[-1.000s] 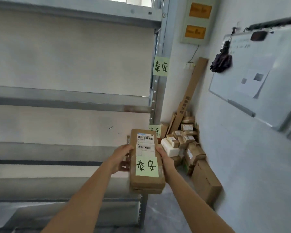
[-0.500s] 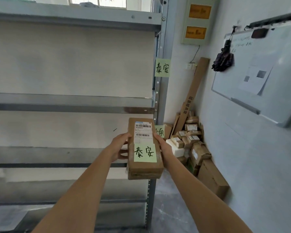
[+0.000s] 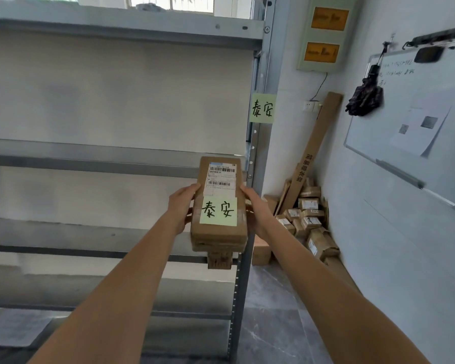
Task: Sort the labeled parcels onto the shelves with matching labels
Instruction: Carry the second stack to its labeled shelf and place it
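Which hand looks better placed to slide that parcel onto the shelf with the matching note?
Probably the right hand: it grips the parcel on the side nearest the post's matching note. The left hand holds the far side.

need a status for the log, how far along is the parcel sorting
Done: nothing visibly shelved; the shelves in view hold no parcels. In hand: left hand and right hand hold a parcel whose green note matches the shelf label. Left: place it, then the pile of parcels in the corner.
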`<state>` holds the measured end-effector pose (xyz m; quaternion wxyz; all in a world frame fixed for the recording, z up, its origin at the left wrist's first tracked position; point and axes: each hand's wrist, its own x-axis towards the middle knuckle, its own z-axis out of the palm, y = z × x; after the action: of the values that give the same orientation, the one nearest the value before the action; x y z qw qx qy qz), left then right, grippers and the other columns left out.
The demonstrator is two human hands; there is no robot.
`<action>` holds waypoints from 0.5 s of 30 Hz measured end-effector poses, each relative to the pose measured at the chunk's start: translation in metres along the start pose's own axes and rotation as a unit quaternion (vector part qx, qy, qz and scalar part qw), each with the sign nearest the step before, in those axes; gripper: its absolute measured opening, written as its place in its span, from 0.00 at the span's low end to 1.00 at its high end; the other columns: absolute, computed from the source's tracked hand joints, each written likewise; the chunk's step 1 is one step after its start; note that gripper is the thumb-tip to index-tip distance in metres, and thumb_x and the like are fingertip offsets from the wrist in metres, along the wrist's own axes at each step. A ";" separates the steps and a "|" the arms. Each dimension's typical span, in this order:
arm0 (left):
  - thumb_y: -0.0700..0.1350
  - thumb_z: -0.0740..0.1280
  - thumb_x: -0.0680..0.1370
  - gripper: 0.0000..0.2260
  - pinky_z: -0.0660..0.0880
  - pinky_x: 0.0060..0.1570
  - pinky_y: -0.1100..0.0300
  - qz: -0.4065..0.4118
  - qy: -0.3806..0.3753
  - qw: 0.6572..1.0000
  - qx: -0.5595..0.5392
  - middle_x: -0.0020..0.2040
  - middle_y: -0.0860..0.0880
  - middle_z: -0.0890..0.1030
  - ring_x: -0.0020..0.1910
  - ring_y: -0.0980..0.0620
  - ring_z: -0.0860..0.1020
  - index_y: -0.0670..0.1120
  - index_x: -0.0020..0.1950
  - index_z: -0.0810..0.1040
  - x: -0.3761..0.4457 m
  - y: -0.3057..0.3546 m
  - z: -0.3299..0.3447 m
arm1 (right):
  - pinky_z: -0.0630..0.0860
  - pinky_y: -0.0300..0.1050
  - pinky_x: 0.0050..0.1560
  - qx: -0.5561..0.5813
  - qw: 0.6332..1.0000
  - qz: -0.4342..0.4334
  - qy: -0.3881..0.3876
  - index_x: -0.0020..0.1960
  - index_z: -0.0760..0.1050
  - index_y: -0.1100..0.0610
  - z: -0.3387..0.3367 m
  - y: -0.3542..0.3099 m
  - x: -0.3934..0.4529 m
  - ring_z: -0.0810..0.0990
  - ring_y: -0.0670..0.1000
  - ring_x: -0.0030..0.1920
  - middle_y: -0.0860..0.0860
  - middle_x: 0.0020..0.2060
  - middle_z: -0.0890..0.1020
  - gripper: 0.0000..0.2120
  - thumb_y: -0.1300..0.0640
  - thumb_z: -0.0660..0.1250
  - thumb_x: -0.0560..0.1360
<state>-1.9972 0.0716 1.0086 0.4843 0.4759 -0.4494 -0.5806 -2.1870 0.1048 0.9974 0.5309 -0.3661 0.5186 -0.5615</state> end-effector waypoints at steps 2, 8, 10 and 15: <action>0.53 0.65 0.79 0.17 0.79 0.57 0.43 0.001 0.016 1.000 -0.010 0.54 0.44 0.84 0.54 0.40 0.82 0.45 0.63 0.77 0.003 0.009 -0.001 | 0.81 0.51 0.55 -0.005 1.000 -0.013 -0.007 0.59 0.77 0.59 0.004 -0.011 0.006 0.84 0.55 0.46 0.56 0.46 0.85 0.20 0.44 0.68 0.77; 0.51 0.64 0.80 0.16 0.80 0.42 0.55 0.017 -0.020 0.999 -0.044 0.57 0.44 0.84 0.47 0.45 0.82 0.43 0.61 0.79 0.020 0.038 -0.003 | 0.82 0.43 0.34 0.038 0.998 -0.015 0.042 0.62 0.77 0.61 0.025 -0.045 0.028 0.85 0.56 0.43 0.60 0.52 0.85 0.22 0.46 0.70 0.75; 0.51 0.60 0.81 0.16 0.78 0.44 0.56 0.022 -0.037 0.998 -0.037 0.57 0.44 0.83 0.49 0.46 0.81 0.44 0.61 0.78 0.030 0.048 -0.003 | 0.81 0.43 0.30 0.064 0.996 -0.014 0.057 0.64 0.76 0.61 0.034 -0.056 0.041 0.86 0.57 0.43 0.60 0.52 0.86 0.26 0.46 0.73 0.73; 0.54 0.61 0.78 0.19 0.75 0.62 0.48 0.040 -0.056 0.997 -0.019 0.58 0.42 0.84 0.61 0.40 0.79 0.43 0.60 0.81 0.066 0.069 -0.010 | 0.83 0.46 0.30 0.113 0.990 -0.007 0.083 0.62 0.76 0.59 0.061 -0.075 0.076 0.86 0.59 0.47 0.59 0.53 0.85 0.23 0.46 0.71 0.74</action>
<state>-1.9833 -0.0030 1.0673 0.4902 0.4151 -0.4831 -0.5950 -2.1573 0.0111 1.0715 0.5201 -0.2595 0.4911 -0.6488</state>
